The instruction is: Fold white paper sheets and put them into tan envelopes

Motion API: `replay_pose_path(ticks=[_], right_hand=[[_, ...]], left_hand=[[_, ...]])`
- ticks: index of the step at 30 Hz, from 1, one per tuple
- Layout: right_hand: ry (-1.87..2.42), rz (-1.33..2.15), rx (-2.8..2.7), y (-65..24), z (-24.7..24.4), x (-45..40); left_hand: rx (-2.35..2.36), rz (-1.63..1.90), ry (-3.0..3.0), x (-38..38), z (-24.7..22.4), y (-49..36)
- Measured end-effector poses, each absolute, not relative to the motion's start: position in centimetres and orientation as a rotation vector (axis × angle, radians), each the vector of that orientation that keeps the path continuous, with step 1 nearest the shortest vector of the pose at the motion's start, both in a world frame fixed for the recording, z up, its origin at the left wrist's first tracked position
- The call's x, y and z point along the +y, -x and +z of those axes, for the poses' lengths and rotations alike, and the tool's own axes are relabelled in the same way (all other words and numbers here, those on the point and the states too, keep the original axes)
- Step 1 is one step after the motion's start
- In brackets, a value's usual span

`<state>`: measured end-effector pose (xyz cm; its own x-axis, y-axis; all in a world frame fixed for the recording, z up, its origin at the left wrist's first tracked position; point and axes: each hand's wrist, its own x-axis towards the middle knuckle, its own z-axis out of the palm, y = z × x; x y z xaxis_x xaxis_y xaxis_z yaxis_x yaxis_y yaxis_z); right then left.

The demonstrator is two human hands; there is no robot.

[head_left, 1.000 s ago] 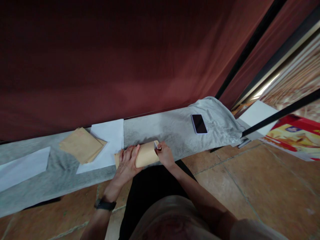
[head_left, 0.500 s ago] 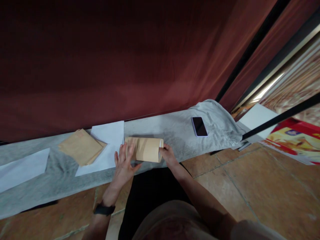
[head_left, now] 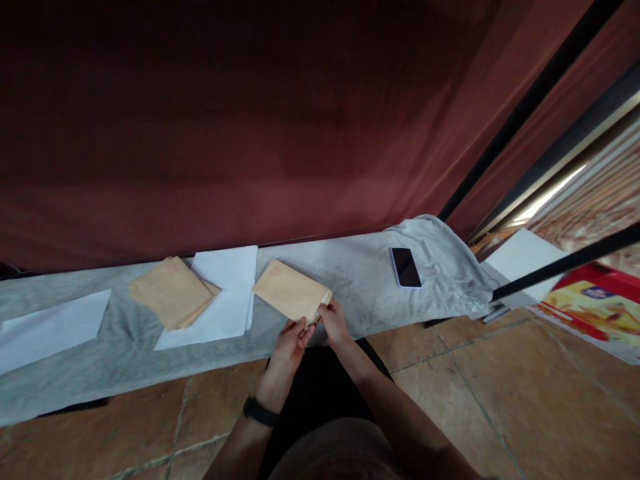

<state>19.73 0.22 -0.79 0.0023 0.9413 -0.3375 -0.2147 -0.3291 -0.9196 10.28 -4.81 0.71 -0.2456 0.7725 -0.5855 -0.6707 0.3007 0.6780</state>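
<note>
A tan paper envelope (head_left: 290, 290) lies turned at an angle over the grey cloth, its near right end between my two hands. White paper (head_left: 321, 305) shows at that end, partly hidden by fingers. My left hand (head_left: 294, 339) pinches the envelope's near corner. At the right end, my right hand (head_left: 332, 320) has its fingers closed on the edge beside the white paper. To the left, a stack of tan envelopes (head_left: 170, 292) rests partly on white sheets (head_left: 229, 273).
A grey cloth (head_left: 350, 267) covers the long narrow surface. On it are a phone (head_left: 406, 267) at the right and another white sheet (head_left: 55, 330) at far left. A dark red curtain (head_left: 280, 167) hangs behind. Black poles and a red-yellow box (head_left: 595, 303) stand at the right.
My left hand has gone from lying open on the envelope's left part to pinching its near right corner. The envelope has turned, its right end now pointing towards me. The view has shifted slightly.
</note>
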Motion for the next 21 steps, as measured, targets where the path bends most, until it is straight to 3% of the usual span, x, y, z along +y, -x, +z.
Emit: replay_pose_path(ticks=[21], right_hand=[[1.390,1.543,-0.966,-21.5,-3.8,0.6]], left_hand=[[1.512,1.301,-0.359,-4.1,-0.3,-7.9]])
